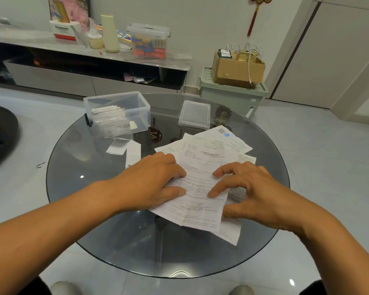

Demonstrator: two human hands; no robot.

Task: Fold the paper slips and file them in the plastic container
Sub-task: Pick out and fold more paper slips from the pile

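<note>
A box (pixel 62 30) on the shelf reads "Panasonic". On the tabletop (pixel 94 188), both hands press a printed slip (pixel 197 188): left hand (pixel 151 182) flat, right hand (pixel 249 188) fingers curled, neither grip closed. Container (pixel 117 111) beyond holds folded slips.

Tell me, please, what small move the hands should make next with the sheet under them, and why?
Probably fold the top sheet over on itself. Both the left hand and the right hand rest on it, it lies unfolded atop the loose pile, and the open container holds only much smaller folded slips.
</note>
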